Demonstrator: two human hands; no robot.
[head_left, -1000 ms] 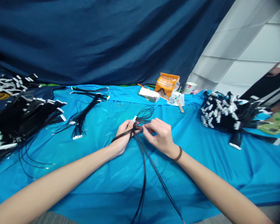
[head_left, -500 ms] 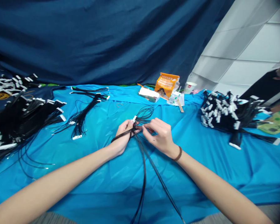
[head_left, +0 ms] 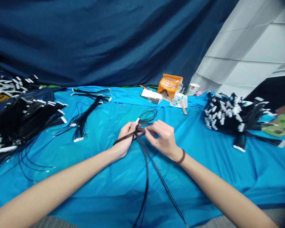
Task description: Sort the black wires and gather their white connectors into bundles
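Black cables [head_left: 146, 172] with a white connector [head_left: 137, 121] are at the middle of the blue-covered table. My left hand [head_left: 127, 136] is closed on them just below the connector, and some strands pass over its wrist. My right hand [head_left: 161, 134] is pinched at the right side of the same cables, its fingertips close to my left fingers. What lies between the right fingertips is too small to make out. Looped strands stick out behind the hands, and long ends hang toward the table's front edge.
Piles of black cables with white connectors lie at the left [head_left: 26, 120] and right [head_left: 228, 110]. A smaller bunch [head_left: 84, 117] is left of centre. Behind are a white box [head_left: 151, 96], an orange bag [head_left: 170, 86] and a paper cup [head_left: 193, 89]. Part of a person shows at the far right.
The person at the far right has shifted, and the hand seen higher up there is out of view. My two hands and the cables have hardly moved.
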